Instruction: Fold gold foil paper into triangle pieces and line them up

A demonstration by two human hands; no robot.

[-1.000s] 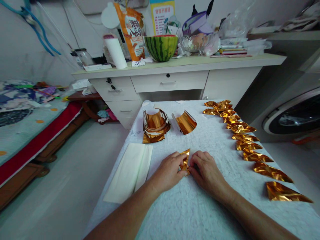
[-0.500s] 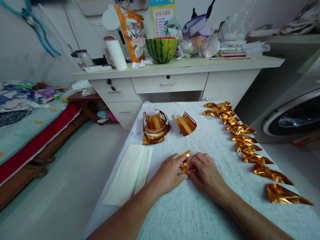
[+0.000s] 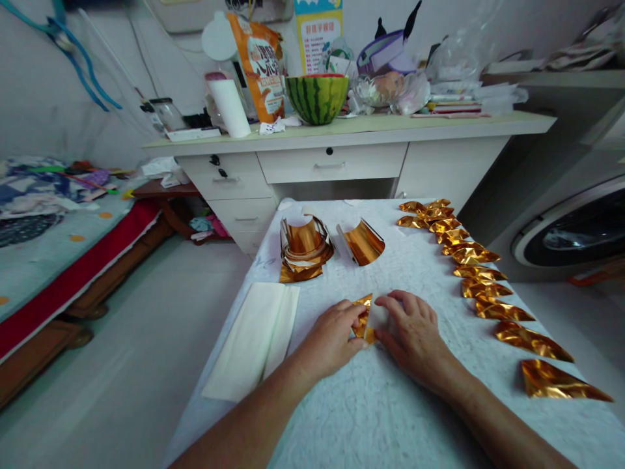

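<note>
A small piece of gold foil (image 3: 362, 315) lies at the middle of the cloth-covered table (image 3: 342, 417), pinched under the fingers of my left hand (image 3: 336, 335). Just right of it, my right hand (image 3: 410, 329) has its fingers apart, with its thumb near the foil's lower corner. Beyond my hands stand a curled stack of gold sheets (image 3: 303, 244) and a separate curved gold sheet (image 3: 364, 244). Folded pale sheets (image 3: 249, 339) rest left of my left hand.
Several folded gold foil pieces (image 3: 532, 340) form a row along the table's right side. Behind the table, a cabinet (image 3: 332, 159) bears a half watermelon (image 3: 317, 98) and an orange bag (image 3: 261, 71). A washing machine (image 3: 576, 221) stands at the right.
My right hand has let go of the foil and moved slightly right, its fingers spreading. My left hand has stayed on the foil.
</note>
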